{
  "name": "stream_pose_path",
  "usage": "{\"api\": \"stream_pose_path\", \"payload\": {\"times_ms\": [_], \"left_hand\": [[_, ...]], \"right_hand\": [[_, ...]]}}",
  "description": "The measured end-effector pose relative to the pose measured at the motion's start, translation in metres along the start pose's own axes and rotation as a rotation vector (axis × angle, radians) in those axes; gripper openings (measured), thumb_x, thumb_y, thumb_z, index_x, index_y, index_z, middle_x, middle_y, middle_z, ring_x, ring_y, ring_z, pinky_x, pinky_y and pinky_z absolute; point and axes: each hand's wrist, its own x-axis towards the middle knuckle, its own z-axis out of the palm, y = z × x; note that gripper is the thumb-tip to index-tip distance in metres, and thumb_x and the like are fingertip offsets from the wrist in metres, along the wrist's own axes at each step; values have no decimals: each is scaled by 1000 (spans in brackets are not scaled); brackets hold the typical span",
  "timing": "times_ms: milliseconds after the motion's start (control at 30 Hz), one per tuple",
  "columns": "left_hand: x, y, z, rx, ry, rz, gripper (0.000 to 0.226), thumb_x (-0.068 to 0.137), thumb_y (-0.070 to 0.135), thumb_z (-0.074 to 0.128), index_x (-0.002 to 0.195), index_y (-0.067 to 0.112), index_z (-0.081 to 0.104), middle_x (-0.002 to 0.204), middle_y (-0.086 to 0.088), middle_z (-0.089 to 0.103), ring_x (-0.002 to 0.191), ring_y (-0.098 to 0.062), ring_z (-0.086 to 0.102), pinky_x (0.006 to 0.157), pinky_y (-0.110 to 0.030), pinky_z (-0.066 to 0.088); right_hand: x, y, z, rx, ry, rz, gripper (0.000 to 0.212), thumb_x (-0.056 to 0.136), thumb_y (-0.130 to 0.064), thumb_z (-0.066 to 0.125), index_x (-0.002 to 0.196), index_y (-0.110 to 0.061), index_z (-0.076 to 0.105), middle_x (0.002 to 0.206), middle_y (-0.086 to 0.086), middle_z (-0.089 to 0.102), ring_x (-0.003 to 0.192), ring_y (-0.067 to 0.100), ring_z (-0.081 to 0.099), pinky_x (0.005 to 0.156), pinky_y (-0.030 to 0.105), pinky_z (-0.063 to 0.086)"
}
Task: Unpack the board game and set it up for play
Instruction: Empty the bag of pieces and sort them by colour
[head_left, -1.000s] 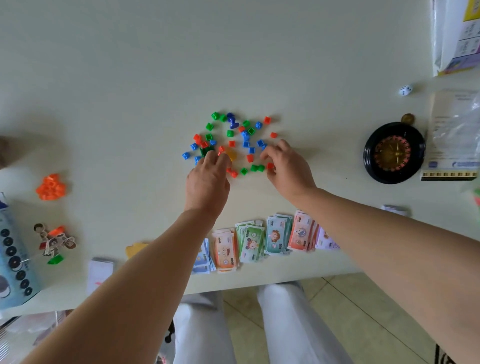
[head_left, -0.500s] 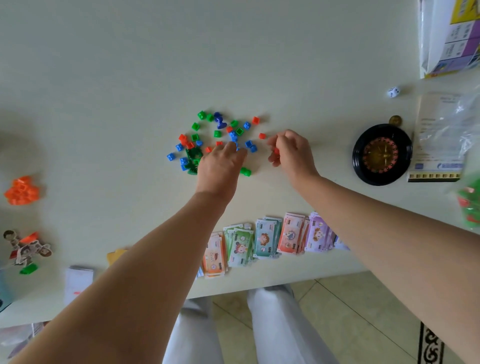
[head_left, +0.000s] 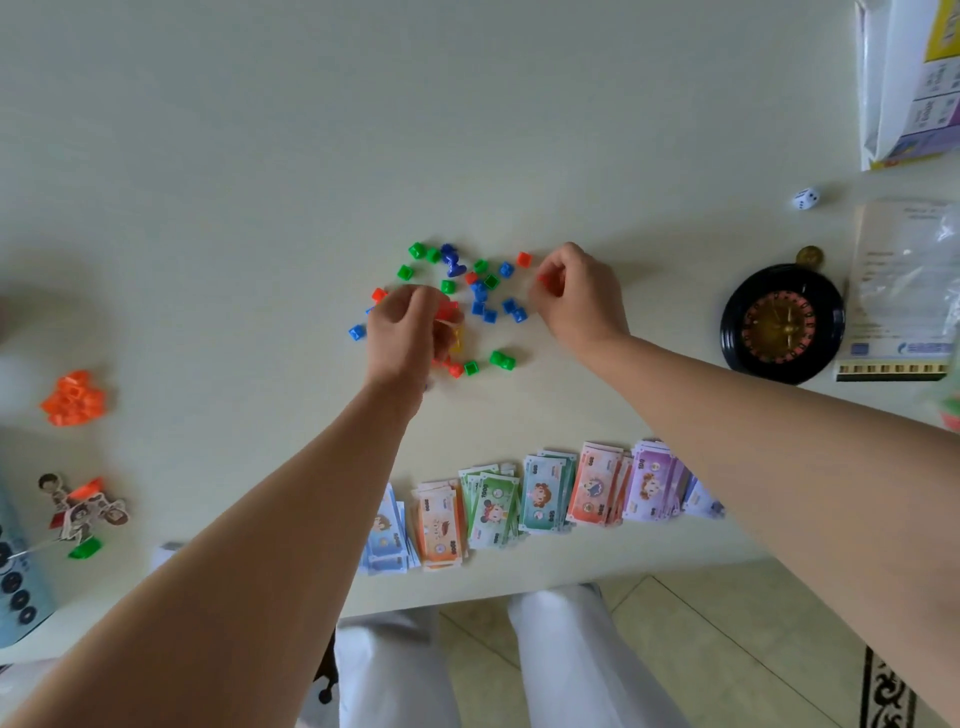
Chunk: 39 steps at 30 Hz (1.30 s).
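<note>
A scatter of small plastic houses (head_left: 485, 299) in red, green and blue lies on the pale table (head_left: 260, 156), with a blue pawn (head_left: 453, 260) among them. My left hand (head_left: 405, 332) hovers over the left side of the scatter with curled fingers that hold red pieces. My right hand (head_left: 576, 296) is at the scatter's right edge and pinches a red house (head_left: 544, 279) between thumb and fingers. One red house (head_left: 523, 259) lies just left of that hand.
Stacks of play money (head_left: 540, 499) line the near table edge. A black roulette wheel (head_left: 782, 325), a coin (head_left: 809, 255), a white die (head_left: 805, 198) and a plastic bag (head_left: 909, 280) are at right. Orange pieces (head_left: 75, 397) and character standees (head_left: 83, 512) lie at left.
My right hand has moved up and right from the lower edge of the scatter with red pieces in it. My left hand has curled its fingers around red pieces.
</note>
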Motion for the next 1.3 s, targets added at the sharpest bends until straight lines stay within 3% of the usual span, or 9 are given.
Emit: {"api": "stream_pose_path", "payload": {"times_ms": [167, 300, 400, 500, 667, 967, 1133, 1233, 1300], "left_hand": [[1, 21, 9, -354, -22, -186, 36, 84, 5, 26, 59, 9, 51, 52, -5, 58, 50, -18, 49, 52, -25, 36], [11, 17, 12, 431, 43, 143, 8, 83, 13, 52, 80, 19, 56, 63, 2, 48, 55, -15, 43, 51, -26, 32], [18, 14, 18, 955, 37, 396, 28, 77, 6, 56, 98, 24, 59, 74, 8, 51, 70, -20, 48, 60, -29, 32], [25, 15, 25, 1146, 82, 529, 29, 79, 4, 57, 101, 22, 60, 94, 2, 62, 84, -27, 57, 63, -33, 37], [33, 16, 27, 1212, 86, 618, 15, 85, 10, 55, 96, 15, 64, 93, -6, 62, 84, -31, 58, 58, -33, 32], [34, 10, 6, 708, 110, 526, 8, 87, 17, 61, 92, 10, 62, 86, 3, 51, 67, -4, 43, 61, -15, 28], [25, 17, -5, 248, 223, 165, 2, 84, 15, 54, 83, 13, 56, 74, 6, 57, 60, -8, 48, 56, -22, 39], [18, 26, -15, -183, 180, -54, 19, 82, 2, 38, 67, 11, 44, 61, -4, 55, 46, -11, 35, 44, -20, 27], [12, 29, -22, -244, 160, -97, 24, 77, -4, 30, 63, 11, 42, 54, -5, 50, 46, -15, 33, 45, -20, 22]], "right_hand": [[11, -7, -11, 557, -59, 288, 24, 84, -6, 42, 62, -14, 47, 64, 6, 58, 50, 14, 48, 47, 19, 34], [16, -5, -9, 401, -18, 176, 16, 79, -23, 53, 72, -9, 52, 63, 0, 49, 58, 12, 42, 54, 24, 35], [22, -3, -4, 217, -2, 20, 13, 77, -20, 64, 78, -8, 59, 75, 3, 62, 67, 16, 52, 65, 30, 44], [29, -2, 1, 103, 25, -83, 8, 78, -14, 65, 79, -12, 58, 81, 4, 65, 70, 18, 55, 69, 35, 49], [30, 0, 1, 49, 9, -211, 14, 85, -10, 59, 97, -4, 57, 85, 5, 65, 76, 24, 60, 73, 37, 48], [27, -8, 2, -152, -58, -268, 11, 85, -8, 59, 95, -2, 56, 93, 13, 63, 83, 31, 60, 74, 36, 43], [22, -27, -5, 332, -17, 180, 18, 80, -20, 44, 68, -7, 49, 62, 6, 53, 60, 21, 46, 57, 28, 35], [13, -41, -10, 679, -161, 438, 24, 83, -11, 36, 62, -12, 46, 62, 9, 59, 49, 17, 45, 51, 24, 33], [3, -49, -9, 748, -272, 480, 27, 84, -6, 35, 60, -11, 47, 60, 7, 61, 46, 15, 47, 51, 24, 32]]}}
